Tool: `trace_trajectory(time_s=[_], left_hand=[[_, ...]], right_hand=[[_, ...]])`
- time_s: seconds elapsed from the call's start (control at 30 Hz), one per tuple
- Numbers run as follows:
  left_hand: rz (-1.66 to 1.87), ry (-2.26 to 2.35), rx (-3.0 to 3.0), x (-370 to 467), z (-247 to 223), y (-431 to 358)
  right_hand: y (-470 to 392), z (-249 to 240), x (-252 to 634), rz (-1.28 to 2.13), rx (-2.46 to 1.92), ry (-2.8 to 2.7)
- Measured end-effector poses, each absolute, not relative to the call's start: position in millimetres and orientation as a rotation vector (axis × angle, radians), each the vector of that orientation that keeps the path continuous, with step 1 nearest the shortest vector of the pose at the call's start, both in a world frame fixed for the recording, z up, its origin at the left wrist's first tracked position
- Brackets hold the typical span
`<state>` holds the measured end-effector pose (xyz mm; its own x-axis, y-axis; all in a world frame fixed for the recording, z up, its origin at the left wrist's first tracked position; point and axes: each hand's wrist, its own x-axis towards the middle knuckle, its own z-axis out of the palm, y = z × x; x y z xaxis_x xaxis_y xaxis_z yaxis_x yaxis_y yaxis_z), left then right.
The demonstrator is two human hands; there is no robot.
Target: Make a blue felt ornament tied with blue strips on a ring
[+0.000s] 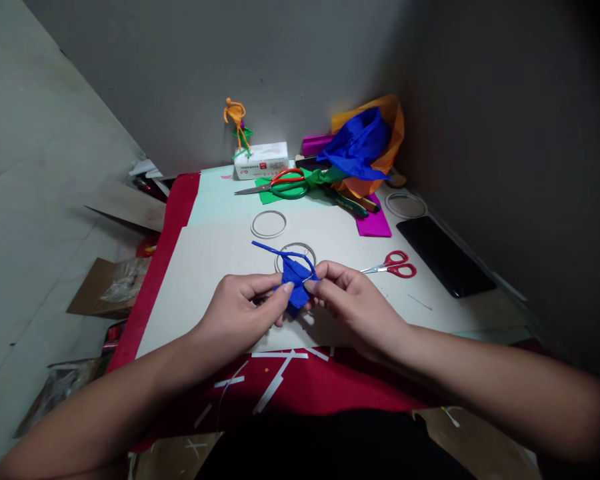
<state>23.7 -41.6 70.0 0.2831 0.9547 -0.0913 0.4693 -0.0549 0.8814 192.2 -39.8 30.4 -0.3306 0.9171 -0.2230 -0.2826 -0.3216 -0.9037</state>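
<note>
A small blue crepe-paper figure [295, 283], with a thin wrapped limb sticking out to the upper left, is held up between my two hands. My left hand [253, 300] pinches its left side between thumb and fingers. At its right edge, my right hand [343, 293] pinches the paper near a bent limb and a thin shiny wire [307, 278]. Just behind the figure lies a roll of narrow tape [314, 252], partly covered. Another tape ring [269, 225] rests a little farther back. Small red-handled scissors [400, 265] lie right of my right hand.
Large scissors [287, 185], pliers [353, 203] and crumpled blue paper [360, 143] lie at the back. An orange figure [237, 117] stands on a white box [265, 160]. A black phone [443, 257] is at right. Paper strips [275, 387] litter the red cloth [330, 387].
</note>
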Motion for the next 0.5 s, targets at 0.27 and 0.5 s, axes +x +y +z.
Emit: trace_trajectory(time_s=[0.27,0.5], left_hand=[[0.698,1.328,1.765,21.5,69.3,-42.6],[0.715,1.302,1.769,21.7,66.0,-43.7]], right_hand=[[-40.5,37.2,191.2,1.836,-0.980,-0.939],[-40.8,35.3,191.5,1.878,-0.940,-0.930]])
